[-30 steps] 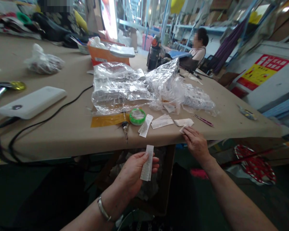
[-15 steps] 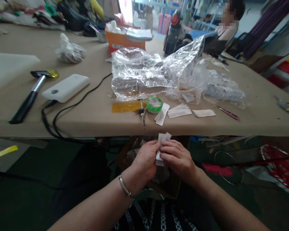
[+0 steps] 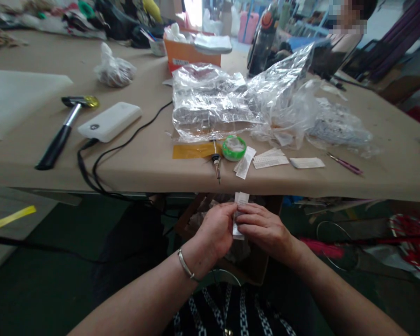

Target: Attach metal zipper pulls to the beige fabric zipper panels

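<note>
Between my two hands are several small white printed labels, held upright just off the table's front edge. My left hand is closed on their left side, thumb on top. From the right, the fingers of my right hand press against the same labels and cover part of them. On the table ahead lie more loose label strips, a single strip and a fanned pair. Left of these sit a green-rimmed round tin or tape roll and a thin iron-like tool with a metal tip.
Crumpled clear plastic bags cover the table's middle. A hammer and a white power bank with a black cable lie left. Tweezers are on the right. Below the edge stands a cardboard box. A person sits at the far right.
The view has shifted, so the table things appear farther right. In my hands the labels now stand straighter and more closely lined up; both hands keep hold of them.
</note>
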Motion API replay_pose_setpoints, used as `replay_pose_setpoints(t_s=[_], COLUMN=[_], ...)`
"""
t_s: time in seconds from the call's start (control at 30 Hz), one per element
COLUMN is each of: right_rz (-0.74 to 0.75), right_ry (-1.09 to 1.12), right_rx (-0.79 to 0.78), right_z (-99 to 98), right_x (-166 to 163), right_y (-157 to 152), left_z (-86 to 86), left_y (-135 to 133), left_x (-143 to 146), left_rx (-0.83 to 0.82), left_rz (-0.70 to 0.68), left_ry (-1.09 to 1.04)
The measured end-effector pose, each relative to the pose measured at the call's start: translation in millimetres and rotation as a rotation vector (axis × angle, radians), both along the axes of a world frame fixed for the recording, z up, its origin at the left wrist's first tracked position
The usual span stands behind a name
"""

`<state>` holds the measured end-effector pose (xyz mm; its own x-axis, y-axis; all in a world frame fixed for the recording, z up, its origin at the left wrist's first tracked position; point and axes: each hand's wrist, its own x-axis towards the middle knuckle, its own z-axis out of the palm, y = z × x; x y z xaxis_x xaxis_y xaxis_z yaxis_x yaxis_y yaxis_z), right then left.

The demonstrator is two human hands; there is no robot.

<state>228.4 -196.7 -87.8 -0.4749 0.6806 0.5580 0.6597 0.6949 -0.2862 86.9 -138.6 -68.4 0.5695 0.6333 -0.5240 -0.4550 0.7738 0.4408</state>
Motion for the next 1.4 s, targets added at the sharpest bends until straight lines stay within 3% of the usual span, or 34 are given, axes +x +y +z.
replay_pose_setpoints(t_s=[0.5,0.7,1.03,1.13,1.23,1.3,1.4], right_rz=[0.047,0.027,0.028,-0.012,-0.302,-0.487,-0.499], right_ry=[0.010,-0.021,-0.009,0.178,0.502,0.724,1.001], right_rx=[-0.035,-0.024,-0.047,-0.094,-0.218,-0.393,-0.695], right_z=[1.6,1.2,7.4,7.5,6.0,4.0,0.5], right_x=[-1,-3,-9,-9,-7,-7,-10], right_y=[-2,-3,-3,-8,-7,-2,9], left_z=[8.0,4.1,-3.0,0.1,6.7,10.0,10.9], left_y=[1,1,-1,-1,-1,-3,-7], left_x=[1,0,-2,-5,-10,-12,-12], left_rx=[-0.141,-0.074,-0.057,-0.018,0.021,0.056,0.094], left_rz=[-0.071,-0.016,-0.038,-0.047,-0.137,-0.202,-0.221], left_ry=[0.027,0.038,0.039,0.041,0.102,0.141,0.164])
